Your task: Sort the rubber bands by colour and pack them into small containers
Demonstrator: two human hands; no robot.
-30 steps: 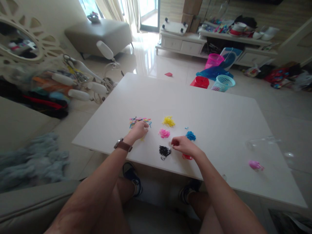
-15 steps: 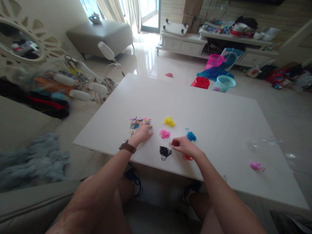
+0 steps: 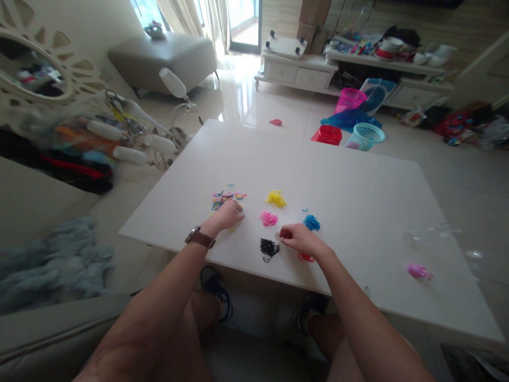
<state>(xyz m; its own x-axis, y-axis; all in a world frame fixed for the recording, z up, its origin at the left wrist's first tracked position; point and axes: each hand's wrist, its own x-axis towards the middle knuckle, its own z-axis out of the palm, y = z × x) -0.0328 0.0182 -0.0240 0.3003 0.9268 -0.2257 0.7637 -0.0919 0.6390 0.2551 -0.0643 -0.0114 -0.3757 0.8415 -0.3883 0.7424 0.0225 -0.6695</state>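
My left hand [image 3: 227, 214], with a brown-strapped watch on its wrist, rests over a pile of mixed-colour rubber bands [image 3: 218, 203] and hides part of it. Its thumb and fingers are a little apart, and I see nothing between them. Close to the black bands [image 3: 269, 247], my right hand [image 3: 300, 237] has its fingers curled into a pinch; what they hold, if anything, is hidden. Red bands [image 3: 305, 257] show partly from under this hand. Pink bands [image 3: 269, 218] lie between the hands, yellow bands [image 3: 275, 199] farther back, and blue bands [image 3: 311, 222] just beyond my right hand.
The piles lie on a white table [image 3: 350, 185]. A pink bag-like item [image 3: 418, 271] and a clear plastic item [image 3: 429, 233] are on its right side. Beyond the far edge stand a red bin [image 3: 328, 135] and a light-blue basket [image 3: 365, 136]. A white lamp [image 3: 149, 127] is at the left.
My left hand has shifted slightly left and nearer to me over the mixed pile. A small blue band now shows behind that pile. My right hand has hardly moved.
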